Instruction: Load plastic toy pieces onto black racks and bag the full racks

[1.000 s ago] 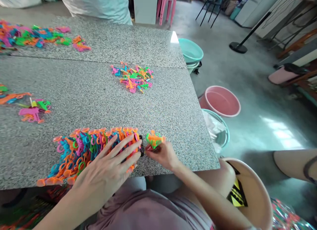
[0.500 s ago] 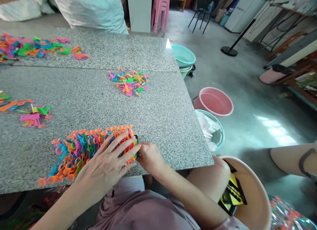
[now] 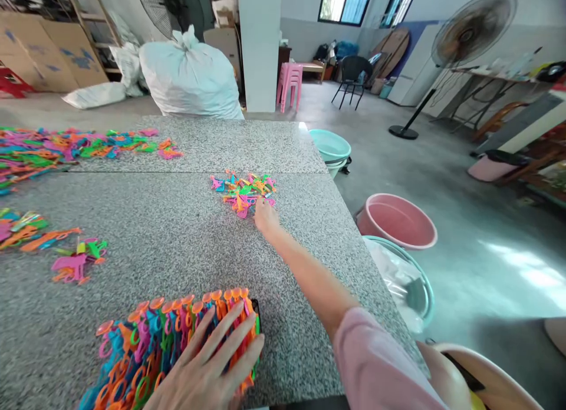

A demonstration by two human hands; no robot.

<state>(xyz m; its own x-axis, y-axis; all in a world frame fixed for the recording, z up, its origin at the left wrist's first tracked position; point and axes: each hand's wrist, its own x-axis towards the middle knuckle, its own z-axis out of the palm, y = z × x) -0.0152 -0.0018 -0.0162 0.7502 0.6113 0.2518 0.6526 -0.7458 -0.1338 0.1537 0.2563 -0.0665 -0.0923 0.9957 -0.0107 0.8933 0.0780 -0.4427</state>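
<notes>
The speckled table (image 3: 177, 239) bears a packed row of coloured plastic toys (image 3: 163, 333) near the wearer and, farther out, a small loose pile (image 3: 241, 192) of similar pieces. The left hand (image 3: 206, 360) lies over the row, fingers slightly spread. The right hand (image 3: 266, 217) is at the pile's near edge; whether it pinches a piece cannot be told. This is the change noted: the row now has the left hand alone on it. In the earlier frame, the right hand covers the row's right end, where green plastic (image 3: 257, 326) now shows uncovered.
</notes>
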